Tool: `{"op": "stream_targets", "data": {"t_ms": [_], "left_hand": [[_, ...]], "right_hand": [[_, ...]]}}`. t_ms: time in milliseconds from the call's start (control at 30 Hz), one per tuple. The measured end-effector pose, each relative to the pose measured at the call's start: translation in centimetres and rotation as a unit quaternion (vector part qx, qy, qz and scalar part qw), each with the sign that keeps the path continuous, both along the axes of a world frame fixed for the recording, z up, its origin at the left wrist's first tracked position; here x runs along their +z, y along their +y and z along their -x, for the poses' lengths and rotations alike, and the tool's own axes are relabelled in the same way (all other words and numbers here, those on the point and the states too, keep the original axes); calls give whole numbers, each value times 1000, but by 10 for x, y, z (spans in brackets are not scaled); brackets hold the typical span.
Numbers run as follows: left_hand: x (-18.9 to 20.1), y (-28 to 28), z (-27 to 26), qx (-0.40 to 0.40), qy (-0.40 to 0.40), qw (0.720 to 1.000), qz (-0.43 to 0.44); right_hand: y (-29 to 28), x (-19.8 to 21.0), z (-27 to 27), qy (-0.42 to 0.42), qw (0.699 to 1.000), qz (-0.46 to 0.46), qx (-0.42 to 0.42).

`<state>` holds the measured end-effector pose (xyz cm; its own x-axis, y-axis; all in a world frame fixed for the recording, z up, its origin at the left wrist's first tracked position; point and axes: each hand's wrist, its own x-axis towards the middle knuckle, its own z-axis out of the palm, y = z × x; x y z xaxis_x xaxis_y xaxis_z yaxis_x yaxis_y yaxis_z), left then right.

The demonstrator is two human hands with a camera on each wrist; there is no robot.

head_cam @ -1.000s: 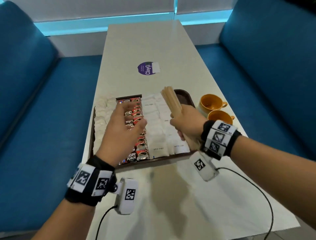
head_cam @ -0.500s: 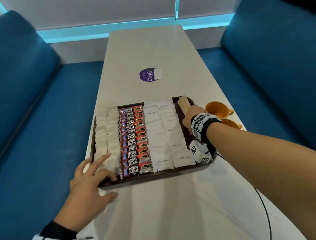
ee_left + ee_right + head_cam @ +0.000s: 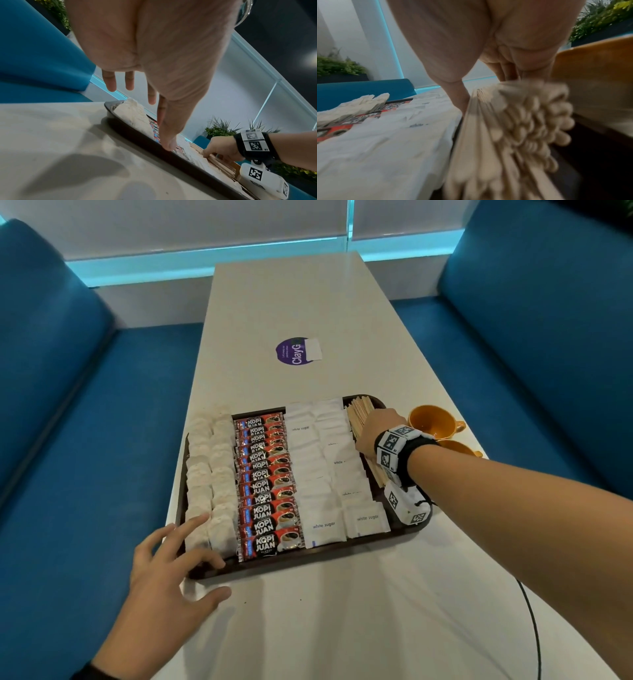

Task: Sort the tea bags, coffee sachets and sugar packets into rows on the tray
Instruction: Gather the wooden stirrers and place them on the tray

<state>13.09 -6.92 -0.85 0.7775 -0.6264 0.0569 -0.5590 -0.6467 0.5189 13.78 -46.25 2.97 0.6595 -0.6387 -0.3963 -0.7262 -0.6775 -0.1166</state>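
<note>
On the long white table (image 3: pixel 308 628), seen from the head camera, a dark tray (image 3: pixel 308 564) lies crosswise with its goods in columns: pale tea bags (image 3: pixel 209 470) on the left, red coffee sachets (image 3: pixel 269 491) in the middle, white sugar packets (image 3: pixel 325 474) to their right, and a bundle of wooden stirrers (image 3: pixel 359 412) along the right edge. The left hand (image 3: pixel 161 580) rests at the tray's near left corner, fingers spread and loosely straight, one fingertip touching the nearest tea bags, holding nothing. The right hand (image 3: pixel 378 433) sits over the stirrers at the tray's right side; its fingers are hidden from here. Two orange cups (image 3: pixel 431 422) stand just beside the tray, and a purple sticker (image 3: pixel 294 351) lies farther up the table.

From the left wrist, the left hand (image 3: pixel 154 56) shows straight, parted fingers above the tray rim (image 3: pixel 154 147), the thumb touching it. The tea bags (image 3: pixel 132 115) heap up inside, and the right hand (image 3: pixel 221 147) is down on the stirrers (image 3: pixel 221 163).

From the right wrist, blurred, the right hand (image 3: pixel 488 40) has thumb and fingers closed around the stirrers (image 3: pixel 505 128), whose rounded ends fan toward the camera. The sugar packets (image 3: pixel 385 142) lie to the left, an orange cup (image 3: pixel 594 88) to the right.
</note>
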Motion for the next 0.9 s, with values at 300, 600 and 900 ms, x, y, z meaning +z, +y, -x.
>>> {"op": "stream_targets", "data": {"t_ms": [300,600,900], "left_hand": [[4,2,5,25,29,999,7],[2,2,10,31,30,999,14],[8,-45,11,-77,22,996,22]], "right_hand": [[-3,2,1,2,998,50,30],[-11,-13,-4,-28,999,23,39],[-13,5,8,-83,996,0,22]]}}
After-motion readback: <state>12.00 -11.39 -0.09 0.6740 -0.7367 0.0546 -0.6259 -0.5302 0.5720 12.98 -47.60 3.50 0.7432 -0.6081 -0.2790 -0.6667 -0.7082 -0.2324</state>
